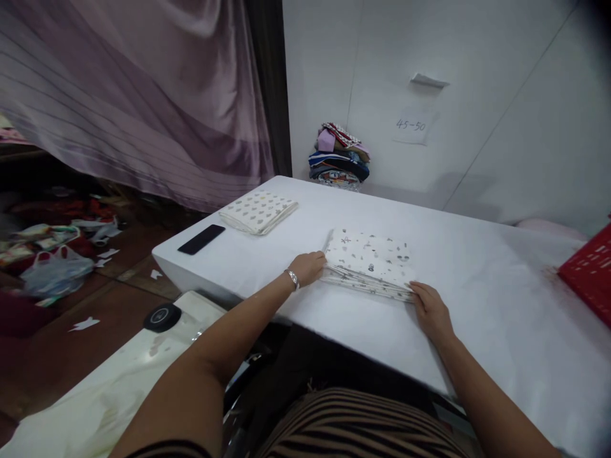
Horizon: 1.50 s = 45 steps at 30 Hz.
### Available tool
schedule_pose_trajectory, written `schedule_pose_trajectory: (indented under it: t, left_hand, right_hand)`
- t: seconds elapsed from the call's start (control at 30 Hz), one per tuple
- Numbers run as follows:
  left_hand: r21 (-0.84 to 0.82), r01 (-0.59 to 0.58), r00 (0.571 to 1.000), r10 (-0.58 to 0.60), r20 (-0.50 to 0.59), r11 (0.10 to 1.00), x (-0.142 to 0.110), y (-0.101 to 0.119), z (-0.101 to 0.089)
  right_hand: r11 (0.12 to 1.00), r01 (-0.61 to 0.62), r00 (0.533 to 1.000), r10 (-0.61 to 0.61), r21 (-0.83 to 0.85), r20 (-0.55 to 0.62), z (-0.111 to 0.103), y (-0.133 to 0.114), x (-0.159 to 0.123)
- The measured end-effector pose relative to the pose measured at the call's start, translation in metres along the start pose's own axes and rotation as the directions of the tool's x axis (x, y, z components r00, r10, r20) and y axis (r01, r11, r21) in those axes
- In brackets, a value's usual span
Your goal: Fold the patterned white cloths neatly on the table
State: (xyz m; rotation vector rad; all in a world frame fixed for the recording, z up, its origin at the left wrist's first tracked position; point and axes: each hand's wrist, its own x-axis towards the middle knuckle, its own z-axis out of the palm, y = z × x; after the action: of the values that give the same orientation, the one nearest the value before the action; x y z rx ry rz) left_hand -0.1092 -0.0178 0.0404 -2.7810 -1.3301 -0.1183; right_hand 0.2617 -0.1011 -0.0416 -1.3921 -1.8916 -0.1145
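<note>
A folded white cloth with small dark prints (370, 261) lies on the white table (477, 286) in front of me. My left hand (308, 267), with a bracelet on the wrist, has its fingers curled on the cloth's left edge. My right hand (429, 308) rests at the cloth's near right corner, fingers tucked against the folded layers. Both hands touch the cloth as it lies flat.
A second folded patterned cloth (258, 211) and a black phone (201, 239) lie at the table's far left. A pile of folded clothes (340, 156) leans on the wall behind. A red basket (589, 273) sits at the right edge. Bags litter the floor at left.
</note>
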Motion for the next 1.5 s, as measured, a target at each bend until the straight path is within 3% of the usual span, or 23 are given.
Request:
schedule_pose_trajectory:
  t: [0.2, 0.4, 0.73, 0.87, 0.97, 1.07, 1.17, 1.27, 1.33, 1.43, 1.5]
  left_hand:
    - [0.014, 0.045, 0.998, -0.045, 0.053, 0.999, -0.009, 0.010, 0.015]
    - [-0.031, 0.098, 0.995, -0.099, -0.016, 0.995, -0.017, 0.011, 0.027]
    - [-0.049, 0.077, 0.994, -0.080, -0.069, 0.996, -0.017, 0.008, 0.029]
    - [-0.039, 0.090, 0.993, -0.092, -0.077, 0.995, -0.016, 0.011, 0.018]
    - [-0.015, 0.134, 0.990, -0.134, -0.034, 0.991, -0.006, 0.017, 0.003]
    - [0.087, 0.209, 0.974, -0.215, 0.075, 0.974, 0.016, 0.025, -0.007]
    - [0.167, 0.273, 0.940, -0.299, 0.163, 0.948, 0.038, 0.034, -0.009]
    - [0.186, 0.313, 0.926, -0.343, 0.157, 0.931, 0.052, 0.038, -0.007]
    - [0.165, 0.290, 0.947, -0.307, 0.092, 0.943, 0.057, 0.038, -0.006]
    - [0.054, 0.142, 0.990, -0.141, -0.023, 0.988, 0.060, 0.035, 0.002]
    - [-0.043, 0.108, 0.994, -0.108, -0.018, 0.993, 0.060, 0.031, 0.014]
  right_hand:
    - [1.000, -0.001, 1.000, 0.001, -0.027, 0.011, 0.000, 0.001, 0.000]
    - [0.999, -0.007, 1.000, 0.008, -0.041, 0.007, 0.001, -0.001, 0.001]
    - [0.999, -0.015, 0.999, 0.017, -0.031, 0.040, 0.000, -0.006, 0.003]
    - [0.999, -0.017, 0.998, 0.020, -0.050, 0.059, 0.000, -0.008, 0.004]
    - [0.998, -0.025, 0.996, 0.029, -0.055, 0.079, 0.001, -0.007, 0.003]
    - [0.997, -0.036, 0.994, 0.042, -0.063, 0.097, 0.001, -0.006, 0.003]
    - [0.996, -0.039, 0.993, 0.047, -0.079, 0.110, -0.001, -0.008, 0.003]
    - [0.995, -0.033, 0.992, 0.044, -0.092, 0.118, -0.004, -0.011, 0.003]
    - [0.996, -0.026, 0.993, 0.035, -0.087, 0.114, -0.005, -0.013, 0.003]
    - [0.997, -0.023, 0.994, 0.032, -0.079, 0.108, -0.005, -0.014, 0.003]
    - [0.997, -0.025, 0.993, 0.033, -0.077, 0.112, -0.005, -0.012, 0.002]
